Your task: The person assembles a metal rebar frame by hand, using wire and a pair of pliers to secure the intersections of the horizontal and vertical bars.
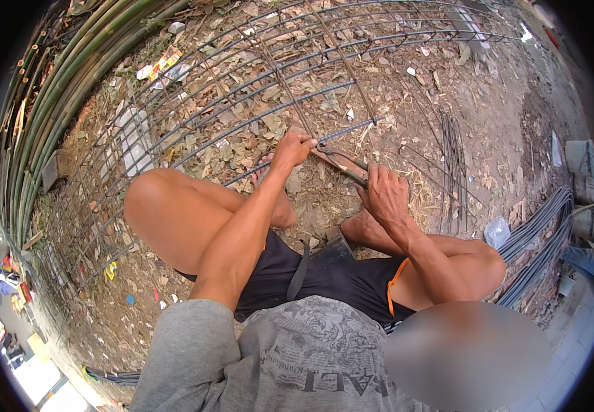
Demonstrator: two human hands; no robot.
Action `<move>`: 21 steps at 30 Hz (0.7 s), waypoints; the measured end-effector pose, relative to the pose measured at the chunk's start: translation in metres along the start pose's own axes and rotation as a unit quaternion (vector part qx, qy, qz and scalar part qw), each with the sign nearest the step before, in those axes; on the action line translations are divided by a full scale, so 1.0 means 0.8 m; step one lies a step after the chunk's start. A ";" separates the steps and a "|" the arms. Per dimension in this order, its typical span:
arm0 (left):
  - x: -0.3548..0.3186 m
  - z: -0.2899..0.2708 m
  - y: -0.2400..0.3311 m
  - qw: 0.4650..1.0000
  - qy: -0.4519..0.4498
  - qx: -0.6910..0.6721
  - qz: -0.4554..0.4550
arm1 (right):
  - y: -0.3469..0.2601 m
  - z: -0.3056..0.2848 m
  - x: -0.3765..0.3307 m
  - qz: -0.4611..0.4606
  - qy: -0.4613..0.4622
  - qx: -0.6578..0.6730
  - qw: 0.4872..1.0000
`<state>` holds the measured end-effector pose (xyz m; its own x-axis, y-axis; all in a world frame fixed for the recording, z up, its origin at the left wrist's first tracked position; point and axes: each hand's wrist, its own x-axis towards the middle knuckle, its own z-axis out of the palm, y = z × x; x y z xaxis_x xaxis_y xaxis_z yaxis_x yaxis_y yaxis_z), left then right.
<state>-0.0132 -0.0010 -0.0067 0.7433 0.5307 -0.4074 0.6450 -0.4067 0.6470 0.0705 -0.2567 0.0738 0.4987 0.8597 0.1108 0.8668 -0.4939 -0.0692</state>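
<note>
A rebar grid (194,117) lies across bare ground (406,103) strewn with dry leaves, and it fills most of the view. Bamboo poles (56,89) curve along the left edge, and a bundle of grey rods (537,240) lies at the right. A few loose bars (452,158) rest on the dirt just beyond the grid's near end. The person squats at that end, knees spread, with both arms reaching forward.

The left hand (291,150) is closed around a bar of the grid, right at a crossing. The right hand (385,194) is wrapped around the handles of the pincers (338,163), whose head points left and meets the bar just beside the left fingers. The jaws themselves are too small to read, so I cannot tell whether they bite on anything, and no tie wire can be made out.

Judging by this, the step in hand is tying one crossing of the grid: the left hand steadies the bar while the tool works at the joint. The next move calls for a firm hold on the bar and a controlled turn of the pincers close to the crossing, with the left fingers kept clear of the tool's head.
</note>
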 end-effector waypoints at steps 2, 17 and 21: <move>0.000 0.003 0.011 1.000 -0.013 -0.006 -0.009 | 0.014 0.026 -0.004 0.042 -0.069 0.009 0.997; 0.003 0.003 0.000 1.000 -0.017 -0.020 0.009 | -0.002 0.035 -0.006 0.074 -0.114 0.140 0.981; 0.012 0.003 -0.004 0.998 -0.038 -0.044 -0.015 | 0.009 0.065 -0.012 0.121 -0.242 0.335 0.903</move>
<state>-0.0074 0.0036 -0.0145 0.7368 0.4823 -0.4738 0.6522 -0.3224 0.6861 0.0721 -0.2615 0.0204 0.4719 0.7743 -0.4216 0.4554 -0.6235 -0.6355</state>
